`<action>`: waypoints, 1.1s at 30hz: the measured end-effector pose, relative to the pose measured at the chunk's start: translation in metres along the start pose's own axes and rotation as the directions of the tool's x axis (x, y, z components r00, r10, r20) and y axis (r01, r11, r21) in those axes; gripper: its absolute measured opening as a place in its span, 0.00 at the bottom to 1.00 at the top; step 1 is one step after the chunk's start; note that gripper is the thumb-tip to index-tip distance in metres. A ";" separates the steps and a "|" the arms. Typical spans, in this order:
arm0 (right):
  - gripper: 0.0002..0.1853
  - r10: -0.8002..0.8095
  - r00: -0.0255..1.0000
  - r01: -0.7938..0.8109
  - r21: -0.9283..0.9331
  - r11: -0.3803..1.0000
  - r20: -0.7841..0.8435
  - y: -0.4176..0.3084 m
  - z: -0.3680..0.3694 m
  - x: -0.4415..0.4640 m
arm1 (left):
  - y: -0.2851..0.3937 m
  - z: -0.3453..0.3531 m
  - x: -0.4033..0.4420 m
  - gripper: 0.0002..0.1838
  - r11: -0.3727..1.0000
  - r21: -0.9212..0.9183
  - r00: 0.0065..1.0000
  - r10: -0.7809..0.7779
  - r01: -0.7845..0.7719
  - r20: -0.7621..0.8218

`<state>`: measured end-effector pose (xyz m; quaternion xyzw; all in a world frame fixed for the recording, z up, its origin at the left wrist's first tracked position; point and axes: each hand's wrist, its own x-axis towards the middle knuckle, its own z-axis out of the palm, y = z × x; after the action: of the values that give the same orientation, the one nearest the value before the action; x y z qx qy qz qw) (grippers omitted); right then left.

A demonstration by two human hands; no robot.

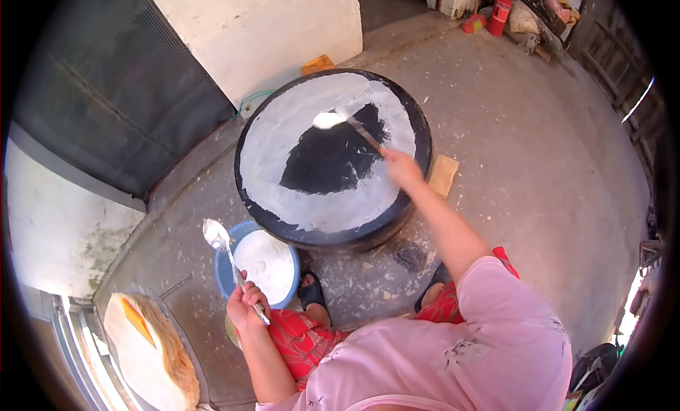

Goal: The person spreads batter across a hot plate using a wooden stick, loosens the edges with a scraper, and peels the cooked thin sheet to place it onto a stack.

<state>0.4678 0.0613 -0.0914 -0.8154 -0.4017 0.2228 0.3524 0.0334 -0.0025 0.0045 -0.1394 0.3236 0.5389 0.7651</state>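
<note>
My left hand [248,305] is wrapped round the handle of a metal ladle [217,235], its bowl coated in white batter and raised beside the griddle. My right hand [402,169] reaches over the big round black griddle [418,124], gripping a thin spreader [365,135]. The spreader's far end touches a thick white lump of batter [330,120]. A thin white layer [283,138] covers much of the griddle, leaving a dark bare patch in the middle. Below the griddle, a blue basin [225,269] holds white batter [265,266], close to my left hand.
A stack of thin flatbreads [152,361] with an orange piece [138,320] on top lies at lower left. Cardboard [443,175] sits right of the griddle. A white wall [262,36] stands behind it. A red fire extinguisher [500,14] is at the far right.
</note>
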 end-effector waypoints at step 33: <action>0.14 -0.248 0.891 0.322 -0.145 0.936 0.380 -0.066 -0.002 -0.043 | 0.007 -0.005 -0.005 0.13 1.000 -0.006 1.000 -0.002 0.002 0.018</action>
<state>0.4117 0.0542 -0.0373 -0.7251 -0.5952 0.2699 0.2170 0.0239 -0.0061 0.0051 -0.1370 0.3149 0.5404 0.7682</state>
